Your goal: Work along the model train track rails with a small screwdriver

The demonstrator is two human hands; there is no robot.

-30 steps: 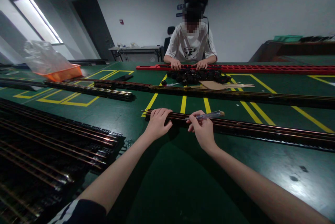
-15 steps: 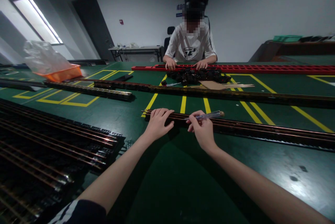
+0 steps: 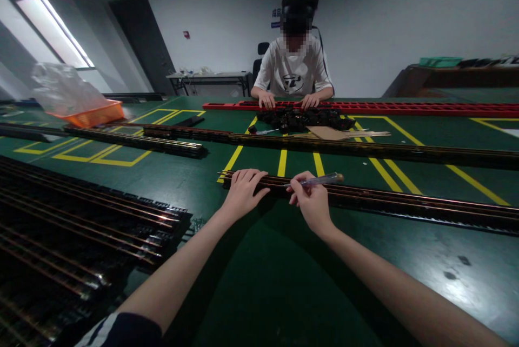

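Observation:
A long black rail (image 3: 389, 201) with copper-coloured rods lies across the table in front of me. My left hand (image 3: 242, 191) is wrapped over the rail near its left end, fingers bent over the top and thumb held apart. In my right hand (image 3: 310, 195) is a screwdriver (image 3: 324, 179) with a clear handle, pinched between thumb and fingers. Its handle points right, and its tip is low over the rail, between my hands. Whether the tip touches a part I cannot tell.
Several similar rails (image 3: 101, 217) lie at left. Another long rail (image 3: 385, 148) crosses beyond my hands. Farther back are black parts (image 3: 302, 119), cardboard (image 3: 326, 133), a red slotted strip (image 3: 405, 108) and an orange basket (image 3: 95, 116). A co-worker (image 3: 294, 66) sits opposite, hands at the parts.
The view has shifted slightly. My left hand stays on the rail, and my right hand keeps the screwdriver in nearly the same place.

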